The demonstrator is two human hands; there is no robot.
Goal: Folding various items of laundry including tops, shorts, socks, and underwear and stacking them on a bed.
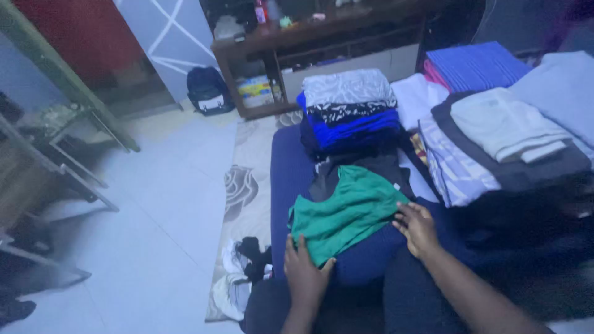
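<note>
A green garment [346, 210] lies spread on the dark blue bed surface [286, 167] in front of me. My left hand [304, 272] rests flat at the garment's near left corner, fingers apart and touching the fabric. At its right edge my right hand [417, 227] presses down, fingers spread on the cloth. Neither hand grips anything. Just beyond the green garment lies a dark piece of clothing [365, 166].
Behind stands a pile of folded clothes [349, 108] in grey, patterned and bright blue. More folded stacks [504, 133] fill the right. Loose clothes [244, 272] lie on a floral rug [244, 185]. A wooden shelf unit [322, 49], a backpack [207, 89] and metal frames [62, 154] stand around the white floor.
</note>
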